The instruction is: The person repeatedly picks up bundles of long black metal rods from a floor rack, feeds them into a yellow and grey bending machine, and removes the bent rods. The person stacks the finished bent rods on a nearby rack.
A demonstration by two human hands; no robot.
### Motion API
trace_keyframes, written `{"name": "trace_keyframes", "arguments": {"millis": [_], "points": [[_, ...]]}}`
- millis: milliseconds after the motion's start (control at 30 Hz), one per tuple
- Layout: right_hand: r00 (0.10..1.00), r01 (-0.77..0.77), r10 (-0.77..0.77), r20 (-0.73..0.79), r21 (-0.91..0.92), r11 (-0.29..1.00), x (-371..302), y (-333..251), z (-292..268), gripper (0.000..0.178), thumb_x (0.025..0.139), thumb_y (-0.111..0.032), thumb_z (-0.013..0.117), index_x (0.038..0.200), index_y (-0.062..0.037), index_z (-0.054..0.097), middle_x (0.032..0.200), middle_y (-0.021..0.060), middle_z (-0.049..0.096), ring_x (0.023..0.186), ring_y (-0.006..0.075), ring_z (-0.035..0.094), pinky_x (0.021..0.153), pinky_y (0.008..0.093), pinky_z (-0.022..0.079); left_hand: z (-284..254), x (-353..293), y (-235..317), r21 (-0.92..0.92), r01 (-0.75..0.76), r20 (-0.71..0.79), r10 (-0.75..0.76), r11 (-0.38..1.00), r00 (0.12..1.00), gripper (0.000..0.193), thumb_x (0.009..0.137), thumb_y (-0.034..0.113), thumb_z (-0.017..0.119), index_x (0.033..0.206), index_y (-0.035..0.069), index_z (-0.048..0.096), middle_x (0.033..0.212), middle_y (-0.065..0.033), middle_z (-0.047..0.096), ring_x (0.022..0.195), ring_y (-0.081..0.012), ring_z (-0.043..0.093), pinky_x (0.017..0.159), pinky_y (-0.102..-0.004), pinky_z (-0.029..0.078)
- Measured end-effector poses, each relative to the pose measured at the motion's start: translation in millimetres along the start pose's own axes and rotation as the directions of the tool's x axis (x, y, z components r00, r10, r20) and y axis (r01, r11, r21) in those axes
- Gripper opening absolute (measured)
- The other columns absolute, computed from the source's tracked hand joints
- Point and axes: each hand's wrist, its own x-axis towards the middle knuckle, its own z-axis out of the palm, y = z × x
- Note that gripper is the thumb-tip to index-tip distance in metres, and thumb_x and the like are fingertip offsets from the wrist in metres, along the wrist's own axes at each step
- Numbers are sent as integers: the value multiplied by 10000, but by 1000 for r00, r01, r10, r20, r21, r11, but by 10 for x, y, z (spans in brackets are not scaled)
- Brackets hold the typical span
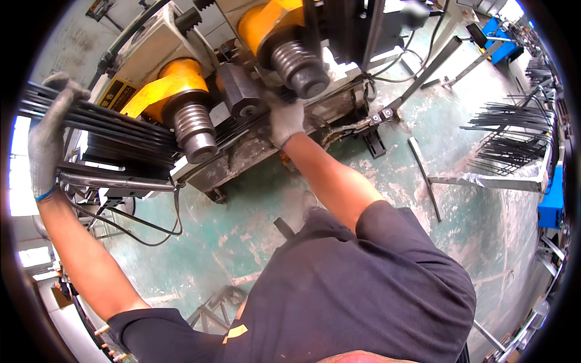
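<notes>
Dark metal bar [434, 201] laid on scuffed, green-painted floor [206, 248]; thin black rods [514, 128] heaped on pale-edged rack [505, 181] at right.

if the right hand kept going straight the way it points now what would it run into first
Probably the dark hexagonal block just ahead and to the left of the right hand, though its fingertips are blurred, so depth and any contact are hard to tell.
</notes>
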Motion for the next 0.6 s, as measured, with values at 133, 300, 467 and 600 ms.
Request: {"name": "trace_keyframes", "arguments": {"millis": [133, 300, 467, 600], "points": [[990, 136, -130, -64, 109, 985, -361, -274, -13, 379, 876, -121, 777, 1200, 50, 681, 1083, 111, 748, 945, 212, 668, 881, 362, 508, -239, -535, 178, 321, -274, 66, 268, 906, 961, 390, 1087, 130, 453, 1434, 103, 628, 1264, -125, 717, 1168, -223, 688, 1111, -382, 493], [1000, -1, -1, 16, 147, 989, -1026, -756, -983, 149, 931, -89, 717, 1052, -12, 674, 899, 22, 697, 824, 121, 655, 755, 290, 529, -145, -1767, 444, 188, -273, -143, 301, 944, 943, 394, 1066, 89, 439, 1382, -65, 618, 1352, -156, 655, 1360, -290, 533, 1198, -432, 367], [943, 90, -187, -275, -330, 940, -1377, -1481, -2942, 153, 1023, -171, 679, 1049, -21, 660, 850, 49, 708, 769, 131, 671, 724, 317, 557, 594, -2804, 372, -508, -281, -451, 27, 814, 892, 361, 1054, 138, 501, 1279, -119, 617, 1365, -184, 593, 1253, -295, 586, 1164, -459, 398], [709, 263, -546, -446, -551, 792, -1652, -2591, -4280, 229, 995, -216, 707, 1042, -3, 637, 784, 63, 682, 622, 145, 644, 564, 318, 529, 2323, -3131, 1352, -716, -7, -301, -300, 698, 905, 221, 1007, 100, 469, 1049, -52, 624, 1004, -79, 532, 1029, -239, 588, 1062, -443, 464]]}}
